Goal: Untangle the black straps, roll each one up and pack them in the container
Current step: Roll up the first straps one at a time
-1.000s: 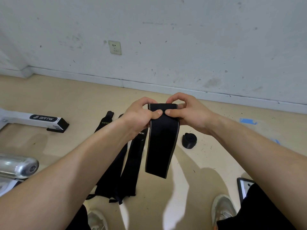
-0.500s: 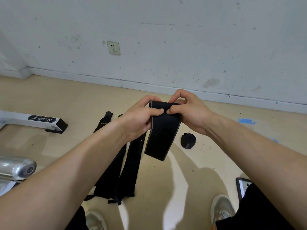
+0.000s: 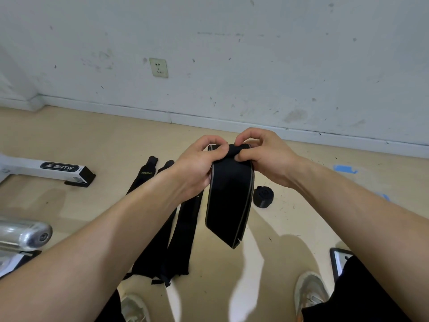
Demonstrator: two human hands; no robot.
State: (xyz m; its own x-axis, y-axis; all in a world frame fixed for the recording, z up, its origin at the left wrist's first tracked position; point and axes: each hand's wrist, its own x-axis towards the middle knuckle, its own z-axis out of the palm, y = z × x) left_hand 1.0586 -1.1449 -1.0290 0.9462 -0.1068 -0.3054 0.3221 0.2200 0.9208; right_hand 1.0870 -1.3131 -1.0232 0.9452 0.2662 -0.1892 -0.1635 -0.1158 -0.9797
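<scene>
Your arms are bare, with no sleeves. You wear black shorts (image 3: 362, 296). Your shoes (image 3: 310, 290) are light grey.

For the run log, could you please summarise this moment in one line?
both hands rolling strap top | rolled strap on floor | flat straps waiting

A gym or training room: at the left edge, a white equipment foot (image 3: 46, 169) branded BRTW and a chrome bar end (image 3: 25, 235) on tan vinyl floor (image 3: 92, 140), below a scuffed white wall (image 3: 232, 54) with a socket (image 3: 158, 67).
</scene>
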